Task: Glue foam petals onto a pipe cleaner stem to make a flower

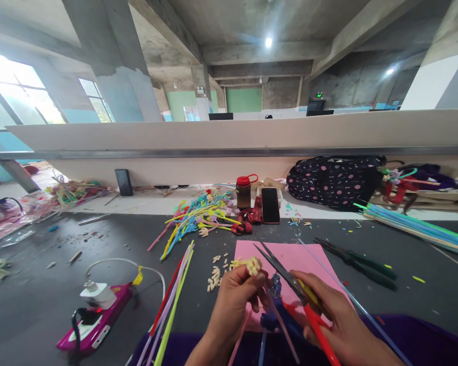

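My left hand [234,295] is closed in a pinch on a small yellowish pipe-cleaner flower [251,265], held above a pink sheet [290,256]. My right hand [334,315] grips red-handled scissors [286,277] whose open blades point up and left, close beside the flower. A thin pale blue stem [351,297] runs diagonally past my right hand. Some pink and blue stems hang down below my hands.
Loose pipe cleaners [171,300] lie to the left, small cream cut pieces [216,274] beside the pink sheet. Green pliers [361,262] lie to the right. Farther back are a heap of coloured flowers [202,216], a red-capped bottle [243,192], a phone [270,205], a dotted bag [334,180], and a pink glue gun [95,317].
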A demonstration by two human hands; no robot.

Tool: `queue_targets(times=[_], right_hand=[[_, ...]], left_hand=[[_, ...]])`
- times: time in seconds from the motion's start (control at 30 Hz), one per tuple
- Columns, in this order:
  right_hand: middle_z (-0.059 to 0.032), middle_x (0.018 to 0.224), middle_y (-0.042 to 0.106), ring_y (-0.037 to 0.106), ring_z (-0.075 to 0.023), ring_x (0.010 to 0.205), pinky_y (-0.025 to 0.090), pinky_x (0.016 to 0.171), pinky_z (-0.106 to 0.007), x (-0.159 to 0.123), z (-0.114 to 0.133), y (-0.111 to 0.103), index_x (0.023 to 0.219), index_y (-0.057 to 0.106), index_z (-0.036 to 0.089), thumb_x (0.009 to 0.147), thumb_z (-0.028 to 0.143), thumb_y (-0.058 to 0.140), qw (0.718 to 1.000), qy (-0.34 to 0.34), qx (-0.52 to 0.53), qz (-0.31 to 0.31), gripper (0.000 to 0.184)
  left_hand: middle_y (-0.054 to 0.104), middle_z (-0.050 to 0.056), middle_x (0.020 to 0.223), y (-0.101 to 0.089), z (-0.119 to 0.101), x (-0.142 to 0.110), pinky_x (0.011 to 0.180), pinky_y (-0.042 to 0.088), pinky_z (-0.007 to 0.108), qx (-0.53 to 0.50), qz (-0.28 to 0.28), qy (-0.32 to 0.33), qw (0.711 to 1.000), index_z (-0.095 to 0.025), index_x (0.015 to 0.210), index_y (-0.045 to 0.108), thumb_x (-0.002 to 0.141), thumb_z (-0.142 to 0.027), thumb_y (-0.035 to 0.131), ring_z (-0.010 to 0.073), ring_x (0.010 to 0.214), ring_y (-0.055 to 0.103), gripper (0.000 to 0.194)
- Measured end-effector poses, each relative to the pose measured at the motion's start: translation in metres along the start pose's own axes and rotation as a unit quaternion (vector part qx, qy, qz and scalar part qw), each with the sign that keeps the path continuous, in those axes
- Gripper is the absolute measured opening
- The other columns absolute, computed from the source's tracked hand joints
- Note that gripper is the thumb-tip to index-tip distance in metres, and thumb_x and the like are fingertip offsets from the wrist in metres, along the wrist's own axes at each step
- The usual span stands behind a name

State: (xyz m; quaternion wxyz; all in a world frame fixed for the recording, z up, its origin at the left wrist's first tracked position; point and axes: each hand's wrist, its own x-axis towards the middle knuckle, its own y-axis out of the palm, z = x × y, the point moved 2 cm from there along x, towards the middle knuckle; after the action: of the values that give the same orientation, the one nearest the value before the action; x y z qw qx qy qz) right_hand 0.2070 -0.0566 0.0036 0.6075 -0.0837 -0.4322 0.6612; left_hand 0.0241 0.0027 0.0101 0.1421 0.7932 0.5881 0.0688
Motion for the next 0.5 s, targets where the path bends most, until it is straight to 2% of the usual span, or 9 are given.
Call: queue_targets(times=[0.13, 0.33, 0.4, 0.5], right_hand=[[-0.0091, 0.102, 0.056, 0.057, -0.0198, 0.078, 0.048, 0.068, -0.033, -0.0014, -0.004, 0.0057, 0.126, 0.037, 0.02, 0.065, 0.017, 0.059, 0.996, -0.034, -0.075, -0.028, 0.066], [-0.0107, 0.095, 0.058, 0.057, -0.0214, 0.079, 0.049, 0.068, -0.035, -0.002, -0.0047, 0.01, 0.123, 0.042, 0.014, 0.066, 0.023, 0.063, 0.984, -0.084, -0.132, -0.087, 0.062], [-0.0097, 0.095, 0.058, 0.057, -0.0205, 0.077, 0.049, 0.066, -0.032, -0.0021, -0.0056, 0.0087, 0.122, 0.042, 0.016, 0.065, 0.024, 0.064, 0.986, -0.071, -0.117, -0.092, 0.061], [-0.0067, 0.095, 0.058, 0.057, -0.0165, 0.071, 0.049, 0.057, -0.025, -0.0014, -0.0099, 0.0074, 0.123, 0.041, 0.02, 0.067, 0.022, 0.06, 0.997, 0.001, -0.04, -0.064, 0.059]], left_hand=[[0.059, 0.003, 0.047, 0.0036, 0.0018, -0.0031, 0.037, 0.026, 0.016, 0.0, 0.0, -0.003, 1.0, -0.01, 0.058, 0.061, 0.069, -0.033, 0.065, 0.0067, 0.036, 0.047, 0.026], [0.057, 0.003, 0.044, 0.0056, -0.0006, -0.0041, 0.038, 0.027, 0.017, -0.013, 0.014, 0.001, 1.0, -0.01, 0.056, 0.061, 0.066, -0.037, 0.067, 0.0071, 0.037, 0.046, 0.03], [0.059, 0.003, 0.047, 0.0054, -0.0017, -0.0036, 0.037, 0.027, 0.017, -0.013, 0.004, -0.002, 1.0, -0.01, 0.059, 0.062, 0.066, -0.037, 0.068, 0.0075, 0.038, 0.047, 0.028], [0.063, 0.004, 0.056, 0.0026, -0.0016, -0.0025, 0.037, 0.027, 0.016, -0.03, -0.013, -0.017, 0.999, -0.01, 0.063, 0.063, 0.066, -0.035, 0.068, 0.0063, 0.038, 0.048, 0.025]])
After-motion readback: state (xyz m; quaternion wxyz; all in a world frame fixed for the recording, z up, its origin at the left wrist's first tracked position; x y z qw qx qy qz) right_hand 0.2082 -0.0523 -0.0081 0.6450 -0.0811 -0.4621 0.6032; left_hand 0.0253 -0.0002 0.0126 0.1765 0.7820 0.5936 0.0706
